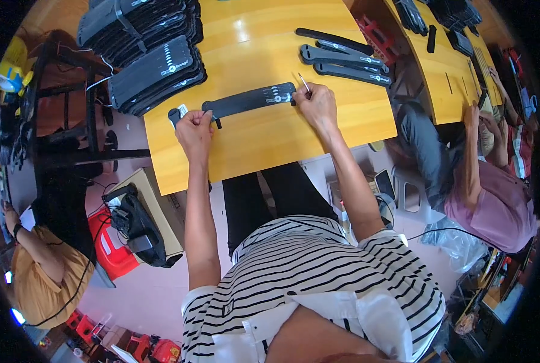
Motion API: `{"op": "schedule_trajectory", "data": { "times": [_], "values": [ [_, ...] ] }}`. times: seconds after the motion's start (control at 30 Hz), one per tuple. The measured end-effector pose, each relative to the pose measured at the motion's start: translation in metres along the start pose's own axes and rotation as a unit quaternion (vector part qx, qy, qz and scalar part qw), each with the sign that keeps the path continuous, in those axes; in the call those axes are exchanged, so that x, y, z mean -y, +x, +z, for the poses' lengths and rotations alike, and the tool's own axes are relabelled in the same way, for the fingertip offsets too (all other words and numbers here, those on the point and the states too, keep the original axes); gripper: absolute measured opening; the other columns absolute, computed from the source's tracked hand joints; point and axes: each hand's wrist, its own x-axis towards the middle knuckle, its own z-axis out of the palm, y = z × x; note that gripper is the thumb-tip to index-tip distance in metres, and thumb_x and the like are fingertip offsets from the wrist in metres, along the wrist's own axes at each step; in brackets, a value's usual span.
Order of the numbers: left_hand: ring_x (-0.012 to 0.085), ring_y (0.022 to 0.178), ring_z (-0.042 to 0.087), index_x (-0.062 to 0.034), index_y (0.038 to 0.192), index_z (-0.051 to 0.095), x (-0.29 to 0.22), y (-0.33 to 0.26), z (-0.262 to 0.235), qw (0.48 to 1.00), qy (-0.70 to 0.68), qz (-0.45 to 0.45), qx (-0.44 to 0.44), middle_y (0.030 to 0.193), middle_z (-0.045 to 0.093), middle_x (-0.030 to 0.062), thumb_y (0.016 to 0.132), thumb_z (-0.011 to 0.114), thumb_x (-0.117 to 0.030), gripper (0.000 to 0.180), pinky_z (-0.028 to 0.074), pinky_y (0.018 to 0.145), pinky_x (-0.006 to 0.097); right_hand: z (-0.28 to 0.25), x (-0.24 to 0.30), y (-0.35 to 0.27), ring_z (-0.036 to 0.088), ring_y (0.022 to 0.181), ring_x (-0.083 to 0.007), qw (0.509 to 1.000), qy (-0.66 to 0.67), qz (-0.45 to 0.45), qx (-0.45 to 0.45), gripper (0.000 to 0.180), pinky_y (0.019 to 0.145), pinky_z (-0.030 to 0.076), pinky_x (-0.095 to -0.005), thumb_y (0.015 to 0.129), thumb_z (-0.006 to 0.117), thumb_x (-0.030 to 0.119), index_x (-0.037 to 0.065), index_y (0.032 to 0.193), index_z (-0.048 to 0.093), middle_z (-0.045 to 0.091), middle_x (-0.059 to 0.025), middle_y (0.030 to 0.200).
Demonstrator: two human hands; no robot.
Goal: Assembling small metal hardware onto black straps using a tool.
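Observation:
A flat black strap-like piece [245, 103] with white printing at its right end lies across the yellow table in front of me. At its left end my left hand [195, 134] has thumb and fingers pinched together, and a small black tab [218, 123] sticks out beside them. My right hand [317, 109] is closed at the right end, with a thin pointed tool [303, 80] rising from the fingers; its exact kind is unclear. A small dark object with a white label [183, 110] lies just beyond my left hand.
Bundled stacks of black pieces [155, 72] fill the table's far left. Several loose black strips [345, 57] lie at the far right. An open cardboard box [155, 206] with a black bag stands on the floor at left. Other people [494, 199] sit or stand on both sides.

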Motion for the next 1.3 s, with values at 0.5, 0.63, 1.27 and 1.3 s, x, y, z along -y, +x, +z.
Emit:
{"op": "schedule_trajectory", "data": {
  "times": [0.5, 0.63, 1.27, 1.3],
  "values": [
    [0.0123, 0.046, 0.056, 0.0018, 0.072, 0.062, 0.000, 0.002, 0.000, 0.999, 0.048, 0.007, 0.001, 0.056, 0.060, 0.0070, 0.075, 0.066, -0.013, 0.016, 0.043, 0.047, 0.026, 0.000, 0.005, -0.001, 0.062, 0.067, -0.0349, 0.999, -0.039, 0.017, 0.006, 0.019, 0.063, 0.049, -0.0434, 0.073, 0.058, 0.020, 0.003, 0.073, 0.065, 0.062, -0.0185, 0.067],
    [0.0132, 0.047, 0.056, 0.0018, 0.072, 0.062, 0.002, 0.002, 0.001, 0.999, 0.045, 0.015, -0.009, 0.056, 0.060, 0.0075, 0.075, 0.066, -0.014, 0.016, 0.043, 0.048, 0.027, 0.000, 0.007, -0.002, 0.061, 0.067, -0.0354, 0.999, -0.030, 0.023, 0.004, 0.020, 0.063, 0.049, -0.0436, 0.073, 0.057, 0.020, 0.002, 0.072, 0.065, 0.062, -0.0189, 0.067],
    [0.0165, 0.049, 0.055, -0.0009, 0.071, 0.055, 0.001, 0.002, 0.003, 0.993, 0.101, 0.049, -0.032, 0.057, 0.057, 0.0078, 0.074, 0.067, -0.014, 0.018, 0.043, 0.050, 0.029, -0.001, 0.009, 0.000, 0.061, 0.070, -0.0364, 0.998, -0.045, 0.035, 0.018, 0.013, 0.066, 0.048, -0.0433, 0.071, 0.059, 0.018, 0.006, 0.074, 0.063, 0.063, -0.0186, 0.072],
    [0.0137, 0.048, 0.054, -0.0017, 0.073, 0.055, 0.005, 0.003, 0.003, 0.991, 0.107, 0.064, -0.038, 0.057, 0.056, 0.0059, 0.074, 0.068, -0.013, 0.017, 0.043, 0.048, 0.028, -0.002, 0.012, 0.000, 0.061, 0.071, -0.0361, 0.999, -0.038, 0.032, 0.020, 0.012, 0.066, 0.048, -0.0431, 0.072, 0.059, 0.017, 0.006, 0.074, 0.062, 0.063, -0.0181, 0.072]
  ]
}}
